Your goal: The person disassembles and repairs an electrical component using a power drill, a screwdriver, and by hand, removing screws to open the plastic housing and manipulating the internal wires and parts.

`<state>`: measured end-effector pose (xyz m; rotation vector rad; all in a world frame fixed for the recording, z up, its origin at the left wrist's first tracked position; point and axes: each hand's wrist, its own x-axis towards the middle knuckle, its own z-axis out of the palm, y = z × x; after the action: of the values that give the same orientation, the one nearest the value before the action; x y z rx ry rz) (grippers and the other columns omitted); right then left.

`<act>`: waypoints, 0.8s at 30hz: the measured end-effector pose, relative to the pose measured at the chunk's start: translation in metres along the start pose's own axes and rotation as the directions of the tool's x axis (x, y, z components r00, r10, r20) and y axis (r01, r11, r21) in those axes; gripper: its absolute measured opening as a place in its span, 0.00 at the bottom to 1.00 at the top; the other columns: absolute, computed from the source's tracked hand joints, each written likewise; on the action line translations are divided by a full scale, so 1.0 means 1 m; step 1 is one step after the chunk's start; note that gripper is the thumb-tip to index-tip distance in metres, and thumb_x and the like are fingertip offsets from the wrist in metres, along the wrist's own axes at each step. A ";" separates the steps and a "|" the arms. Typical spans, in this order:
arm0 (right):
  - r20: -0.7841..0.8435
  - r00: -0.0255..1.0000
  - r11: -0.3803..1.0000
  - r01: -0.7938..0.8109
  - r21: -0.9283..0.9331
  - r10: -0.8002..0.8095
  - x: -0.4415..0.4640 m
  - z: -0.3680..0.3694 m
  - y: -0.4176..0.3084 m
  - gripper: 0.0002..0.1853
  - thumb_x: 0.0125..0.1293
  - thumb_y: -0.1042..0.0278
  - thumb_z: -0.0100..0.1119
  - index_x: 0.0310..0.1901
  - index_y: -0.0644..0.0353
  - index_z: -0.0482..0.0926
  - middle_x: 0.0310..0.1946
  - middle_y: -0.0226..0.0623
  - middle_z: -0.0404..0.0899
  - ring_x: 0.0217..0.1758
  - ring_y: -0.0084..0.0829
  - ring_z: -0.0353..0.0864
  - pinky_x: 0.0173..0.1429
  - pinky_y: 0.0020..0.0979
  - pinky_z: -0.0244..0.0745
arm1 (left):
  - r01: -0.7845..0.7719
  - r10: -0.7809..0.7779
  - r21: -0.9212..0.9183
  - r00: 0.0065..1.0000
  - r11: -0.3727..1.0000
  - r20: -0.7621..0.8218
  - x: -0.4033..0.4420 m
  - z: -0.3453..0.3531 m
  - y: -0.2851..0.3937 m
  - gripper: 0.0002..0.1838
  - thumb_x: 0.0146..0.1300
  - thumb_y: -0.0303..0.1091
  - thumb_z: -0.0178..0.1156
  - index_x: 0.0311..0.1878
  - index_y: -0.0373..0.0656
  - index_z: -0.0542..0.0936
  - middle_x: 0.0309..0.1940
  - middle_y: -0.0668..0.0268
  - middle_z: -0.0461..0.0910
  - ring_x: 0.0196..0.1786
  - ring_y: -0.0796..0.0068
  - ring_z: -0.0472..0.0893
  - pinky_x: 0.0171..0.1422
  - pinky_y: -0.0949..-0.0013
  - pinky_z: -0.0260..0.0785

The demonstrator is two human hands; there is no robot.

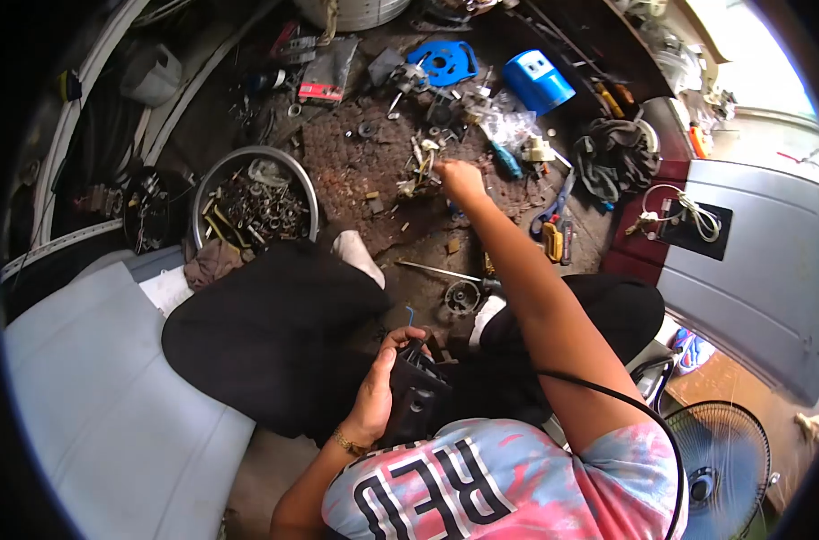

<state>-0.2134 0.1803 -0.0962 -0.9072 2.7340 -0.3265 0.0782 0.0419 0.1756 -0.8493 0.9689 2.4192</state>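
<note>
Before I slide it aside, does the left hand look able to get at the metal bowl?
Probably not directly: the left hand holds a black part, and the bent left leg lies between it and the metal bowl.

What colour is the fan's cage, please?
The fan has a dark, nearly black cage, best seen in the head view.

Black boxy part (420,396) in left fingers (407,334), small pale pieces (426,147) scattered on floor (333,166)

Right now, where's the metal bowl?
In the head view, the metal bowl sits on your left, just beyond your left knee, next to the brown cloth.
</note>
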 end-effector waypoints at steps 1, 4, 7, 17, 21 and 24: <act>-0.039 0.998 0.999 0.040 -0.014 -0.040 0.005 0.010 0.001 0.13 0.57 0.75 0.52 0.41 0.49 0.82 0.33 0.39 0.81 0.40 0.45 0.84 0.42 0.44 0.79 | 0.001 -0.001 0.002 1.000 1.000 -0.012 0.003 0.000 0.002 0.27 0.73 0.55 0.42 0.61 0.43 0.68 0.46 0.66 0.76 0.47 0.79 0.75 0.55 0.73 0.70; 0.054 0.998 0.995 0.046 -0.094 -0.041 0.013 0.021 0.000 0.07 0.57 0.73 0.54 0.34 0.54 0.81 0.34 0.38 0.82 0.40 0.44 0.84 0.42 0.43 0.79 | 0.021 -0.021 -0.004 0.999 1.000 -0.039 0.009 0.000 0.006 0.27 0.74 0.55 0.41 0.62 0.43 0.68 0.46 0.66 0.75 0.48 0.79 0.75 0.56 0.73 0.70; 0.089 0.995 0.991 0.047 -0.124 -0.036 0.022 0.025 -0.003 0.04 0.56 0.72 0.55 0.31 0.55 0.80 0.33 0.38 0.82 0.40 0.43 0.84 0.42 0.42 0.79 | 0.042 -0.042 -0.011 0.998 0.999 -0.055 0.012 -0.003 0.007 0.27 0.74 0.55 0.41 0.62 0.43 0.68 0.46 0.66 0.75 0.48 0.79 0.75 0.56 0.73 0.70; 0.103 0.987 0.992 -0.124 -0.015 0.125 -0.034 -0.082 -0.004 0.09 0.59 0.59 0.62 0.34 0.55 0.83 0.30 0.43 0.84 0.36 0.47 0.84 0.41 0.44 0.79 | 0.030 -0.033 -0.065 0.998 0.997 -0.050 0.007 -0.005 0.003 0.26 0.75 0.53 0.43 0.63 0.44 0.68 0.45 0.67 0.75 0.49 0.79 0.75 0.58 0.73 0.70; 0.224 0.962 0.702 -0.266 0.660 0.154 -0.109 -0.159 -0.011 0.11 0.62 0.63 0.67 0.31 0.63 0.81 0.24 0.33 0.80 0.27 0.22 0.78 0.33 0.28 0.71 | -0.011 0.011 -0.018 1.000 1.000 -0.029 0.003 -0.006 -0.006 0.24 0.76 0.52 0.42 0.62 0.45 0.69 0.44 0.68 0.75 0.49 0.81 0.76 0.57 0.73 0.71; 0.504 0.864 0.288 -0.483 0.827 0.002 -0.166 -0.259 -0.084 0.09 0.63 0.68 0.68 0.32 0.65 0.80 0.26 0.28 0.80 0.29 0.17 0.76 0.34 0.23 0.71 | -0.041 0.042 0.045 0.999 0.998 -0.013 0.001 -0.007 -0.017 0.23 0.76 0.52 0.42 0.62 0.46 0.69 0.43 0.69 0.75 0.48 0.82 0.76 0.56 0.74 0.71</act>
<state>-0.1143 0.2498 0.1984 -0.1163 1.6656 -1.3190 0.0893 0.0485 0.1634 -0.8398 1.0518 2.4201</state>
